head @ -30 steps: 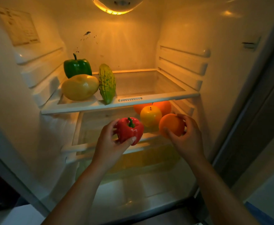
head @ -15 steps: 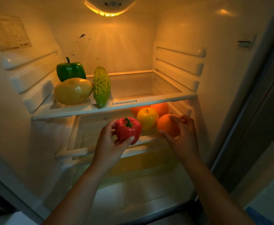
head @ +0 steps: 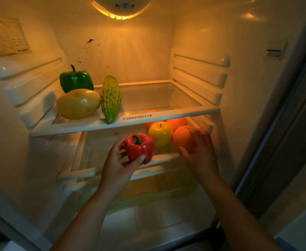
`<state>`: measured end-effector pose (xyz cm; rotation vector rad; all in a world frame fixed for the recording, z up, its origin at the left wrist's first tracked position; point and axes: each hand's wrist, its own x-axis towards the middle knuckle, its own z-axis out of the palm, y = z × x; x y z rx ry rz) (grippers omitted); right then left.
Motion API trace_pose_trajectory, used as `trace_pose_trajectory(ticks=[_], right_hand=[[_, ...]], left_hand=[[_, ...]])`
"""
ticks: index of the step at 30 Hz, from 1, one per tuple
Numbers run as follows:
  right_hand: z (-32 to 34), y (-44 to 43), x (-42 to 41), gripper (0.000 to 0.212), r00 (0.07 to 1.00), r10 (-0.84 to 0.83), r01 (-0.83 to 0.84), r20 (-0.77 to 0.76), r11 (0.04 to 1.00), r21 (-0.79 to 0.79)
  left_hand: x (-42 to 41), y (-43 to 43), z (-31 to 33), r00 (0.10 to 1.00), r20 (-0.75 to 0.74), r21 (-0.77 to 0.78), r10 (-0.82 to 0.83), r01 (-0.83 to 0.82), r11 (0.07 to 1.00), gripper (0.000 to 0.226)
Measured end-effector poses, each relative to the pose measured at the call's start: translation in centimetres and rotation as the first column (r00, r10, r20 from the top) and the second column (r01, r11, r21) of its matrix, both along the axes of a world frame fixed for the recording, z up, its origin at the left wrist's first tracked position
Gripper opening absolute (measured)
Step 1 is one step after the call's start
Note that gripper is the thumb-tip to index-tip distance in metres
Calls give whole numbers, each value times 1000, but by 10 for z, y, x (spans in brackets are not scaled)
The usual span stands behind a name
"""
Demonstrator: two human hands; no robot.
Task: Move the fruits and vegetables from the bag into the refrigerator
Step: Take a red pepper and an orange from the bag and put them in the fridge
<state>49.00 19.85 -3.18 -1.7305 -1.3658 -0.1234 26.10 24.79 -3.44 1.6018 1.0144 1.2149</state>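
gourd (head: 111, 98) right of mango (head: 78, 104), upper shelf (head: 166, 115)

Upper shelf (head: 168, 115) — pepper (head: 76, 80), mango (head: 78, 104), gourd (head: 111, 98)

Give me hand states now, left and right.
Left hand: closed on the red bell pepper, at the lower shelf front.
Right hand: closed on the orange, beside the yellow apple.
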Motion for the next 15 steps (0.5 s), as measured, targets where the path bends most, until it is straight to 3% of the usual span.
trace_pose_trajectory(ticks=[6,15], right_hand=[[-7,-11,-5,61,996,-58,58,71,998,8],[-17,-13,-11,54,977,4,-44,211,981,188]], left_hand=[[-1,0,1,1000,-5,-14,-5,5,1000,70],[-1,0,4,1000,-8,-37,-15,15,999,72]])
